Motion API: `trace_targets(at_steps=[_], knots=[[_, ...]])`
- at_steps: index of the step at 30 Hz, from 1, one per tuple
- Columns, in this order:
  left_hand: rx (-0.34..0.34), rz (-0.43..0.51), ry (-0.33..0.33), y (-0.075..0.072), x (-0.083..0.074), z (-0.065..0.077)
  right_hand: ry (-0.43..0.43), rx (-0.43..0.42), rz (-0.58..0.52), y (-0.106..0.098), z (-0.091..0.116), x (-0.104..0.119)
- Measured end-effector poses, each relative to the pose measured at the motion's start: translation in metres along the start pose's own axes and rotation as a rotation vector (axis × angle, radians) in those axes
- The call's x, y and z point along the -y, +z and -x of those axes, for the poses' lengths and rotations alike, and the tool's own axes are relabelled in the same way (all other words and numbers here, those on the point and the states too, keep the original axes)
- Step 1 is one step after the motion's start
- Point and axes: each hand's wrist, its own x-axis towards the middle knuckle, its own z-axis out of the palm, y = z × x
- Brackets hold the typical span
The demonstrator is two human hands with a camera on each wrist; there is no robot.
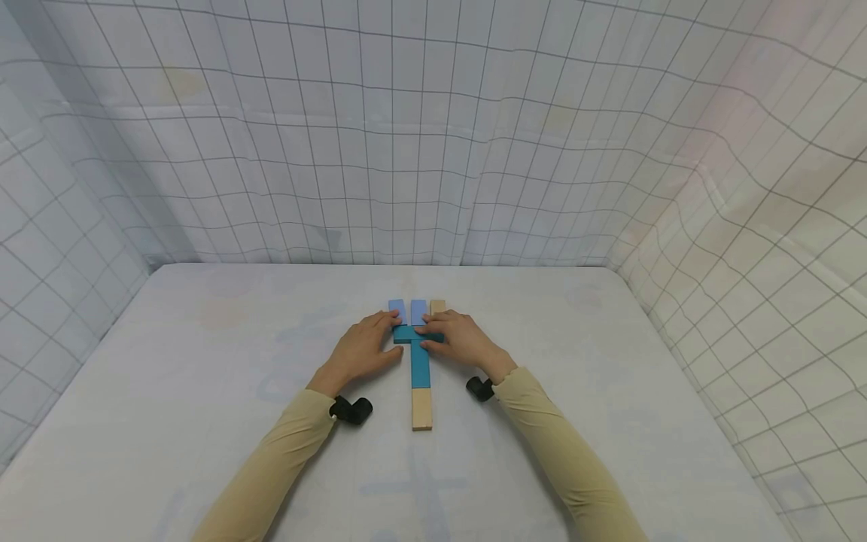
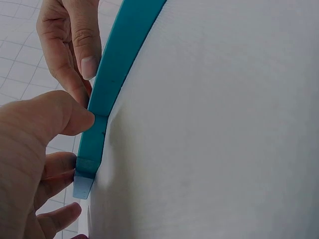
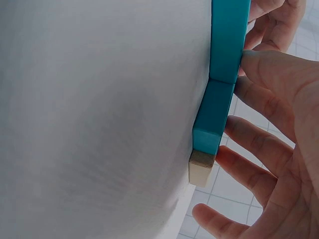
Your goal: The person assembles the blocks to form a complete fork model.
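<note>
Flat wooden blocks form a fork-like figure on the white table. A teal block (image 1: 403,336) lies crosswise, and a second teal block (image 1: 420,369) runs from its middle toward the person. A plain wood block (image 1: 421,409) continues that stem. Beyond the crosspiece stand two light blue blocks (image 1: 418,309) and another plain wood block (image 1: 437,306), side by side with gaps. My left hand (image 1: 364,348) has its fingertips at the crosspiece's left end and the left light blue block. Loosely spread, the fingers of my right hand (image 1: 463,340) rest on the crosspiece's right part, with the thumb by the stem.
White cloth covers the table (image 1: 576,339), with faint bluish marks near its front. Gridded white curtains (image 1: 420,150) hang behind it and along both sides. Each wrist carries a small black camera (image 1: 352,411).
</note>
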Motion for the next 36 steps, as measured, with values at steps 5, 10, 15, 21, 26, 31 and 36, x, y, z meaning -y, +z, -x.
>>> trace_targets(at_steps=[5,10,15,21,26,31,36], knots=[[0.004,-0.001,0.009,-0.0017,0.0003,-0.0004,0.007,0.008,0.004,-0.0003,-0.0002,0.0004],[0.012,-0.004,0.004,-0.0027,0.0005,-0.0008,0.014,0.015,-0.002,-0.0005,-0.0004,0.0009],[0.014,-0.023,0.005,-0.0041,0.0009,-0.0006,0.006,0.013,-0.003,0.0000,-0.0010,0.0007],[0.019,-0.033,0.004,-0.0051,0.0008,-0.0006,0.006,0.015,0.007,0.0010,-0.0015,0.0000],[0.022,-0.019,0.000,-0.0045,0.0009,-0.0010,0.017,0.022,0.006,0.0015,-0.0011,-0.0002],[0.016,-0.035,0.013,-0.0044,0.0004,-0.0015,0.018,0.020,0.004,0.0014,-0.0007,-0.0001],[0.011,-0.047,0.018,-0.0058,-0.0014,-0.0024,0.022,0.019,0.007,0.0012,-0.0008,-0.0005]])
